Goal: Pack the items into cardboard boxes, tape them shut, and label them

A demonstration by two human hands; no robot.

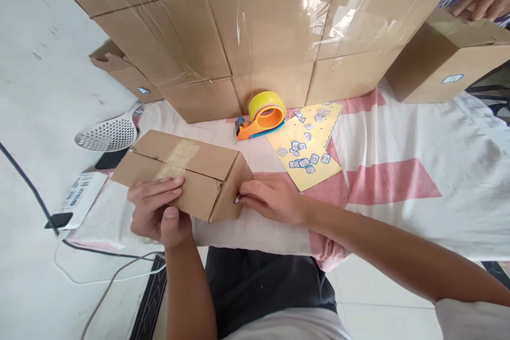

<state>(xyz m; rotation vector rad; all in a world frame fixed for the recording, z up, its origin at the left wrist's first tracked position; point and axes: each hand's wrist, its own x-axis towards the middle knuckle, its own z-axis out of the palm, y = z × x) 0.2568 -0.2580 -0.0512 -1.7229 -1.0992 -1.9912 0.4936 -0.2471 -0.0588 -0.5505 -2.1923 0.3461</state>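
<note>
Under my left hand (pixel 157 212) the small carton (pixel 183 170) is matt brown cardboard, its seam sealed with slightly shiny tape. My right hand (pixel 271 199) rests on soft pink-and-white cloth (pixel 418 180). Beyond it lie a glossy orange plastic tape dispenser (pixel 263 117), a yellow paper sticker sheet (pixel 308 149), and stacked cartons (pixel 258 26) under glossy, wrinkled film.

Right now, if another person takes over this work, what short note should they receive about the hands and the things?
Left hand: holds the small cardboard box on its near long side.
Right hand: fingertips press on the box's end face.
The box lies on the pink and white cloth; its top seam is already taped.
Tape dispenser and yellow sticker sheet lie behind it, untouched.
No sticker is visible on this box.
</note>
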